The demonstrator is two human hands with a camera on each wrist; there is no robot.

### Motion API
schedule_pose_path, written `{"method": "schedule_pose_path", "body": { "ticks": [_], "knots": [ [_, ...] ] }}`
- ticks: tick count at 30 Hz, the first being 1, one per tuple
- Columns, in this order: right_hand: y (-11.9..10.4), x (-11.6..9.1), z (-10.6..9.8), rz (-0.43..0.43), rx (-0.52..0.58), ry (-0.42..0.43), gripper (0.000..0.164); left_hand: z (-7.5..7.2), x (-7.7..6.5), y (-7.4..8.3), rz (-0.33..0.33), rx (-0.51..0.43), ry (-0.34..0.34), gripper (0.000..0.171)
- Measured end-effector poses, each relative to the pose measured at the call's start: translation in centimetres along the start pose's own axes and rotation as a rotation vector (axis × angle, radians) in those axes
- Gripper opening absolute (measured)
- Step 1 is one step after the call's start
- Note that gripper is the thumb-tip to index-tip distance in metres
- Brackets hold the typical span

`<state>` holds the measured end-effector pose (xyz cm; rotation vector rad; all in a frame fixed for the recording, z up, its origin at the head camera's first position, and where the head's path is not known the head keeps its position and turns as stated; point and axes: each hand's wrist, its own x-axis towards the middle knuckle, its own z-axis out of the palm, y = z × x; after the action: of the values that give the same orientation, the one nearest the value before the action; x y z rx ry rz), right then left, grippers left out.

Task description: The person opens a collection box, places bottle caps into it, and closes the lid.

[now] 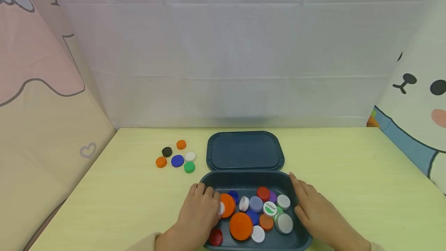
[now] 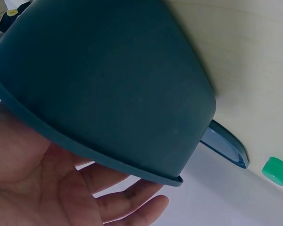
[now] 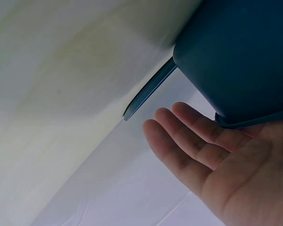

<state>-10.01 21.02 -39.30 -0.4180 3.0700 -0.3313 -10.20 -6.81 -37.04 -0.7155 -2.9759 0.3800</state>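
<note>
While I watch from far away, I see a dark blue box (image 1: 240,179) full of colored caps at the bottom middle of the head frame. It sits on the pale yellow bench (image 1: 348,173).

The person's left hand (image 1: 200,212) lies over the box's left edge. Its fingers look bent in the head view, and the left wrist view shows some of them stretched out past the rim. A little white cap (image 1: 221,208) peeks out right beside this hand, next to a big orange cap (image 1: 229,205). I cannot tell if the fingers pinch that white one, because the hand hides it.

The person's right hand (image 1: 318,210) rests on the box's right edge. Its fingers are long and straight, close together, and they hold no cap.

More caps are mixed up inside the box. A second big orange cap (image 1: 241,226) is near the middle, a dark red cap (image 1: 215,237) is in the lower left, and a shiny silver-white cap (image 1: 283,224) is near the right side.

Just above the box in the frame is a flat blue lid (image 1: 245,151). To its left, six loose caps (image 1: 177,160) make a small bunch: two orange, one black, one white, one blue and one green.
</note>
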Motion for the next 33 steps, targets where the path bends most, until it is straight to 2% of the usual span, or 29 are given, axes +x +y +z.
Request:
{"method": "schedule_pose_path", "body": {
  "ticks": [5, 8, 12, 16, 22, 28, 33],
  "knots": [
    [0.0, -0.1, 0.0, -0.002, 0.001, 0.001, 0.066, -0.7, -0.1, -0.6, 0.003, -0.037, 0.052, 0.041],
    [0.0, -0.1, 0.0, 0.002, 0.004, -0.006, 0.066, -1.2, -0.1, -1.2, -0.022, -0.088, 0.131, 0.037],
    [0.0, -0.1, 0.0, 0.007, 0.004, -0.008, 0.066, -1.3, 0.3, -2.5, -0.081, -0.137, 0.276, 0.033],
    [0.0, -0.1, 0.0, 0.002, 0.004, 0.003, 0.066, -0.7, 1.1, -4.2, -0.14, -0.174, 0.35, 0.03],
    [-0.1, -0.1, -0.1, 0.001, 0.006, 0.002, 0.066, 1.3, 2.5, -6.6, -0.211, -0.186, 0.364, 0.029],
    [0.0, -0.1, -0.1, 0.003, 0.008, -0.001, 0.066, 3.1, 3.7, -8.5, -0.269, -0.206, 0.289, 0.031],
    [-0.1, -0.1, -0.2, 0.014, 0.01, -0.016, 0.067, 4.1, 4.3, -9.4, -0.296, -0.237, 0.227, 0.032]
  ]
}}
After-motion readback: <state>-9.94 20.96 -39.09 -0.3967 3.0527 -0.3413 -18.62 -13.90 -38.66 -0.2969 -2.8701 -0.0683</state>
